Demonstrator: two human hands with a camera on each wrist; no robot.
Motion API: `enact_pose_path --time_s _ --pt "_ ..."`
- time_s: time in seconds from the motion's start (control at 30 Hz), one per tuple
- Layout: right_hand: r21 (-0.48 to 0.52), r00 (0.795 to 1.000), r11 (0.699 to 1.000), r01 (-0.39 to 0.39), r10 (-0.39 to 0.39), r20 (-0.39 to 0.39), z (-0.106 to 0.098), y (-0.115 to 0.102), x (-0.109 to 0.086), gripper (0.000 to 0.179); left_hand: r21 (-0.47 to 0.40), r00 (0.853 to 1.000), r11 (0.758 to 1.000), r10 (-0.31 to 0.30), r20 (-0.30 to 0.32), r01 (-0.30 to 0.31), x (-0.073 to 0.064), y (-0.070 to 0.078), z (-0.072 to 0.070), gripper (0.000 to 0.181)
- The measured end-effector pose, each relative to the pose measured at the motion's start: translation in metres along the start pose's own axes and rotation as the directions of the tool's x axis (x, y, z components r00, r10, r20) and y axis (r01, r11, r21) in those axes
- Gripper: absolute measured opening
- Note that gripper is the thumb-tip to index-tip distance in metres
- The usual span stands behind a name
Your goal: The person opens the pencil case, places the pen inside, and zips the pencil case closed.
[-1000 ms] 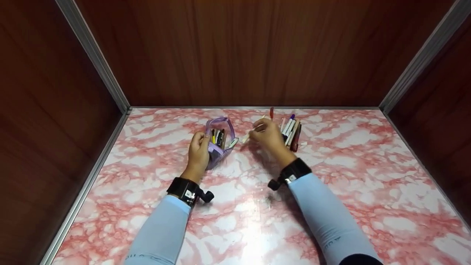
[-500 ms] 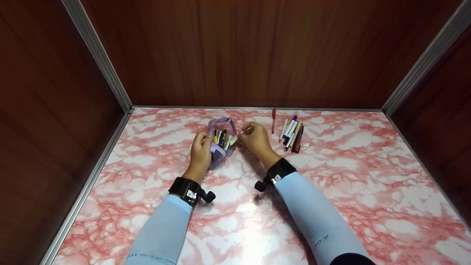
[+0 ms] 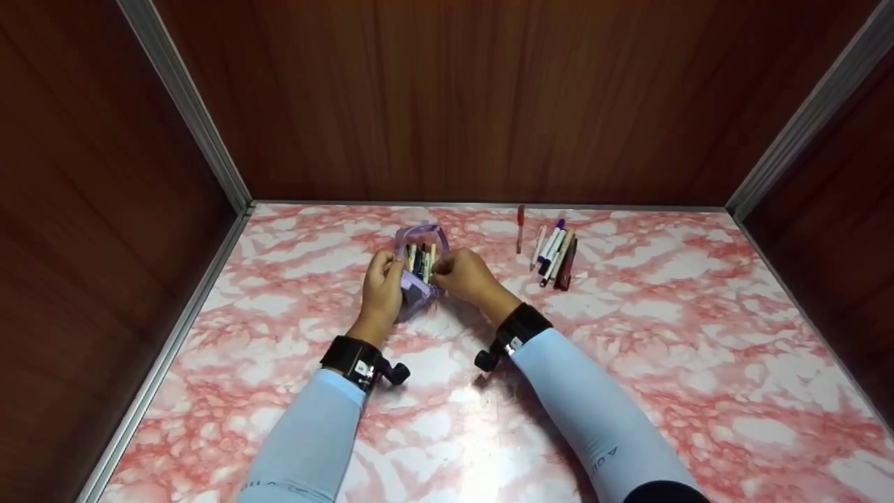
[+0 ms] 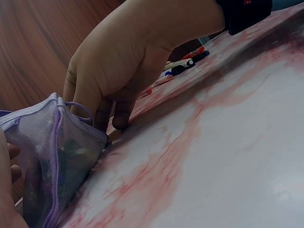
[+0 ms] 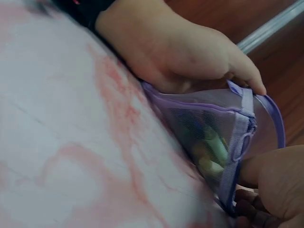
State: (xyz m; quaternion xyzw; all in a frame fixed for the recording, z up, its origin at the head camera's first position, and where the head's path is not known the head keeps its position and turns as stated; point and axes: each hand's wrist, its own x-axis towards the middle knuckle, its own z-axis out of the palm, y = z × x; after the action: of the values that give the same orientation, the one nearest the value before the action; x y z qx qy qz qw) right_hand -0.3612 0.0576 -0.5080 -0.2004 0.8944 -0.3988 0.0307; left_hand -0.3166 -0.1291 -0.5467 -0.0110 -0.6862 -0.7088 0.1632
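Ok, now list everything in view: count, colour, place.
Mesh pouch: one, purple, open, between the hands
Pens in the pouch: several, yellow, black and pale, count unclear
Red pen: one, red, apart near the back edge
Grouped pens: several, white, pink, beige and dark, right of the red pen
Table: one, red-and-white, beneath everything
Wood panels: three, dark brown, back and both sides
Metal strips: several, grey, along the panels' edges
Wristbands: two, black, one per wrist
Sleeves: two, light blue, on the forearms
Left hand: one, bare, gripping the pouch
Right hand: one, bare, at the pouch's mouth
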Motion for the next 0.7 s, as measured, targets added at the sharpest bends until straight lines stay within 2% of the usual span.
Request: enact_pose_path --time_s 0.23,0.37,0.47,0.57,0.7 --pt "-0.031 0.998 0.999 -0.011 0.012 0.059 -0.016 0.007 -0.003 0.017 0.002 1.0 1.0 0.023 -0.001 -0.023 0.0 0.0 0.002 0.016" --pt "0.056 0.996 0.996 -0.069 0.066 0.054 -0.033 0.02 -0.008 0.02 0.008 1.0 1.0 0.029 -0.001 -0.029 0.001 0.0 0.004 0.014" --pt "0.094 0.995 0.991 -0.094 0.092 0.024 -0.052 0.033 -0.014 0.022 0.017 1.0 1.0 0.023 -0.001 -0.023 0.001 0.0 0.004 0.014" --pt "0.172 0.99 0.976 -0.137 0.141 -0.015 -0.074 0.048 -0.022 0.022 0.014 1.0 1.0 0.012 0.002 -0.012 0.0 0.001 0.004 0.015" --pt "0.134 0.983 0.985 -0.113 0.13 -0.127 -0.103 0.069 -0.029 0.021 0.01 1.0 1.0 0.008 0.0 -0.008 0.0 0.001 0.0 0.016"
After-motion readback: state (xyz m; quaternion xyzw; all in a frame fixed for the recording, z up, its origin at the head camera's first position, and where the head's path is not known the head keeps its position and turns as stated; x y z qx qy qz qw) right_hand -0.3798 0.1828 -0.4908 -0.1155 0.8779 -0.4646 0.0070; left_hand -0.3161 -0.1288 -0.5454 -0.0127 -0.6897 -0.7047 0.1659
